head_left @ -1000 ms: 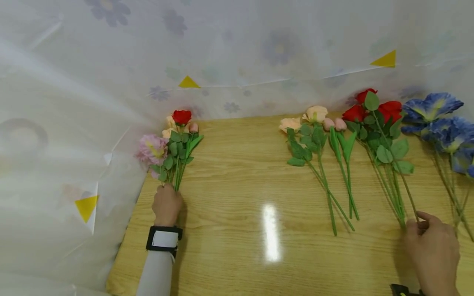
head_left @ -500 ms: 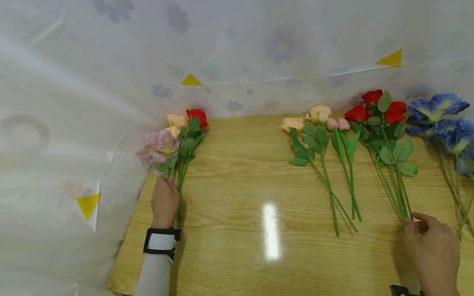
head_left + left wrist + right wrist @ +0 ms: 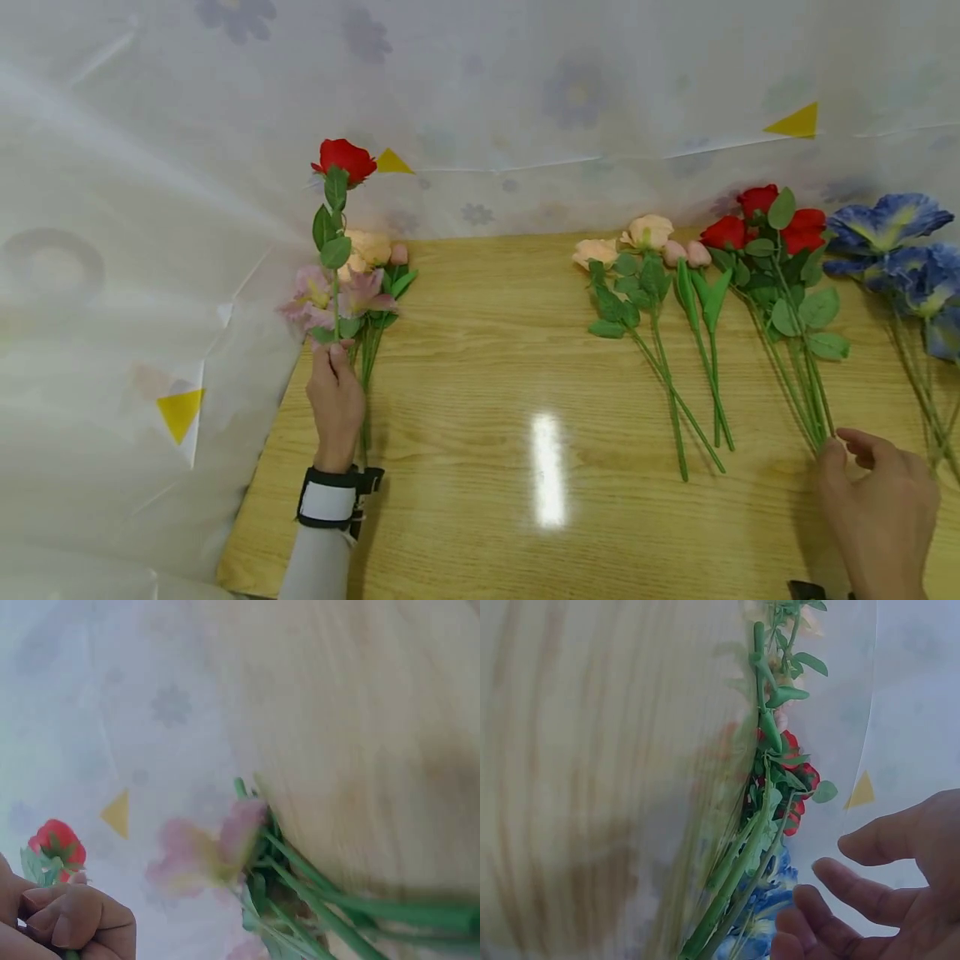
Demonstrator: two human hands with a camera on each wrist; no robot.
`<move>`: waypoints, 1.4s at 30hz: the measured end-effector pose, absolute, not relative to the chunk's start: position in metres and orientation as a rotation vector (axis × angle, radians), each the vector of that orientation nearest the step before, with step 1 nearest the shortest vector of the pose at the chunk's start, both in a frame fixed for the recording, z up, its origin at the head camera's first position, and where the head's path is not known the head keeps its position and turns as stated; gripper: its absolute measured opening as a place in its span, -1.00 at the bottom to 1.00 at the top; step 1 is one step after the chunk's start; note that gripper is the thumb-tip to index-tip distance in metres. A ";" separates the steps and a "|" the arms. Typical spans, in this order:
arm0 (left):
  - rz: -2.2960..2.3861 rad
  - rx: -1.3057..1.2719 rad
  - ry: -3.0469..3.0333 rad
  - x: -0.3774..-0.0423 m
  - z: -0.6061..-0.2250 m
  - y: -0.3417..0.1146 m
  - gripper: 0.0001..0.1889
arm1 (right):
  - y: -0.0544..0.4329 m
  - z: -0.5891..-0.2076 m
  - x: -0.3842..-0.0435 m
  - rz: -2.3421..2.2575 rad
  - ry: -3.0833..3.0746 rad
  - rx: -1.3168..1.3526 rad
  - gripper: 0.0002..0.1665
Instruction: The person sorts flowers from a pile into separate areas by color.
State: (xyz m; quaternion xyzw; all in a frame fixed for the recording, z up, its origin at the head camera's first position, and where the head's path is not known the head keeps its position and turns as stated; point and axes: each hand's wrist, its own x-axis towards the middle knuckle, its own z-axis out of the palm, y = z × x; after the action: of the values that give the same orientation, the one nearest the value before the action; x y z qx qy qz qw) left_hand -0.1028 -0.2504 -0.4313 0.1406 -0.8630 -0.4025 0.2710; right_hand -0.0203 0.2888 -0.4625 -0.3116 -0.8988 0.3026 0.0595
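In the head view my left hand [image 3: 337, 404] pinches the stem of a single red rose [image 3: 347, 162], raised upright over the left bunch. The left wrist view shows the fingers curled round that stem, with the bloom [image 3: 54, 838] above them. Beneath lie mauve flowers [image 3: 306, 302], peach roses [image 3: 369, 250] and a pink tulip [image 3: 400, 253], their stems toward the near side. At the right, my right hand [image 3: 881, 504] is by the stem ends of several red roses [image 3: 804, 230]. Thumb and fingers [image 3: 855, 889] are spread apart and hold nothing in the right wrist view.
Two peach roses [image 3: 648, 231] with crossed stems lie right of the middle of the wooden table [image 3: 480, 358], beside two pink tulips [image 3: 697, 253]. Blue flowers [image 3: 892, 223] lie at the far right. A pale flower-printed sheet [image 3: 480, 92] with yellow triangles rises behind and left.
My left hand has lifted the red rose out of the left bunch and raised it upright. My right hand has let go of a red rose stem, now lying among the others.
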 end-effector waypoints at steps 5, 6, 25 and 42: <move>-1.460 0.333 -2.168 -0.100 -0.420 -0.232 -0.58 | 0.283 -0.462 -0.020 0.907 -2.668 -0.881 -0.50; -1.552 0.302 -2.124 -0.099 -0.418 -0.228 -0.59 | 0.282 -0.462 -0.021 0.897 -2.659 -0.862 -0.51; -2.097 -0.531 -2.243 -0.080 -0.392 -0.140 -0.73 | 0.202 -0.438 -0.031 1.327 -2.532 -0.006 -0.72; -1.987 -0.784 -2.472 -0.068 -0.389 -0.088 -0.80 | 0.111 -0.423 -0.034 2.492 -2.235 0.917 -0.59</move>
State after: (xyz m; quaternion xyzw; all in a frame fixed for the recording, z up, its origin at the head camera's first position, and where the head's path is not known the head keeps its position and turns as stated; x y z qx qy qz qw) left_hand -0.0682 -0.0883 -0.3891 -0.2394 -0.7553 -0.6069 -0.0627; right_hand -0.0344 0.1111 -0.4234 0.2605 -0.6352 0.7084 -0.1639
